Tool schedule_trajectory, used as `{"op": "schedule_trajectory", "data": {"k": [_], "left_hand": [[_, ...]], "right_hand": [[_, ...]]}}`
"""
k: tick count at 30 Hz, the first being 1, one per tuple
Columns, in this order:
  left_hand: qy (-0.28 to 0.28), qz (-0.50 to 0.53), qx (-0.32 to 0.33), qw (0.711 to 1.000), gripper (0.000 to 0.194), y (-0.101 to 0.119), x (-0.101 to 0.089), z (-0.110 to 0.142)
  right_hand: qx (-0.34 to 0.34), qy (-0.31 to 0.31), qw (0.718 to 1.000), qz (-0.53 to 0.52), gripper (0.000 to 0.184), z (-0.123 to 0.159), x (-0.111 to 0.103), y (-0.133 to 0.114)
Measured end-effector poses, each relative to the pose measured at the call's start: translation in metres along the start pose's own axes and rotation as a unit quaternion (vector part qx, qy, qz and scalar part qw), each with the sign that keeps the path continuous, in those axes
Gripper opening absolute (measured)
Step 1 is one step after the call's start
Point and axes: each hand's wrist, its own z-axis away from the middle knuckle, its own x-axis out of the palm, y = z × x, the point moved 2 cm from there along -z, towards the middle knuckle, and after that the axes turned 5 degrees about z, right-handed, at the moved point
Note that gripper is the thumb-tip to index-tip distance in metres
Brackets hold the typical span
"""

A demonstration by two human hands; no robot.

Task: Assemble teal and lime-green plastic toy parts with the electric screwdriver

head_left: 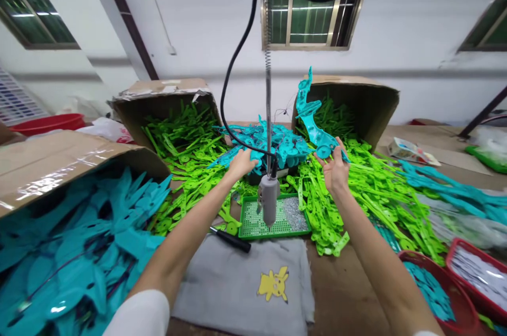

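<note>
My right hand (336, 168) grips the lower end of a long, curved teal plastic part (311, 114) and holds it up in front of the right-hand carton. My left hand (241, 165) is at the near edge of a heap of teal plastic parts (287, 140) with thin wires. Its fingers are curled round a teal part there, partly out of sight. Between my arms a grey electric screwdriver (269, 201) hangs upright from a spring. Beneath it lies a green perforated tray (253, 220) with small metal screws (296, 213) gathered at its right side.
Bright green plastic parts (368, 183) spill from two tipped cartons (386, 109). A nearer carton (59, 167) holds teal shells (79, 257). A black-handled tool (233, 241) lies by a grey cloth (222, 288). Red bins (467, 301) stand at right. A black cable (233, 61) loops overhead.
</note>
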Motion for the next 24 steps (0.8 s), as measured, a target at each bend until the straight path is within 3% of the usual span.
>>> {"op": "schedule_trajectory", "data": {"k": [5, 8, 11, 14, 19, 24], "left_hand": [[0.009, 0.0, 0.021, 1.0, 0.044, 0.004, -0.014, 0.006], [0.019, -0.001, 0.026, 0.999, 0.048, 0.001, -0.02, 0.017], [0.028, 0.017, 0.035, 0.999, 0.053, -0.006, -0.026, 0.032], [0.044, 0.033, 0.065, 0.996, 0.059, -0.011, -0.034, 0.048], [0.111, 0.015, 0.07, 0.991, 0.063, -0.013, -0.042, 0.064], [0.132, 0.002, 0.054, 0.99, 0.064, -0.014, -0.029, 0.054]], "right_hand": [[-0.028, 0.007, 0.999, 0.013, 0.05, 0.008, -0.008, -0.008], [-0.049, 0.02, 0.996, 0.067, 0.053, 0.005, -0.004, 0.006], [-0.017, 0.006, 0.992, 0.122, 0.053, 0.004, -0.002, 0.021], [-0.031, 0.01, 0.992, 0.124, 0.049, 0.006, -0.002, 0.023], [-0.064, 0.044, 0.996, 0.044, 0.043, 0.01, 0.0, -0.002], [-0.115, 0.06, 0.992, -0.012, 0.04, 0.023, 0.004, -0.04]]}}
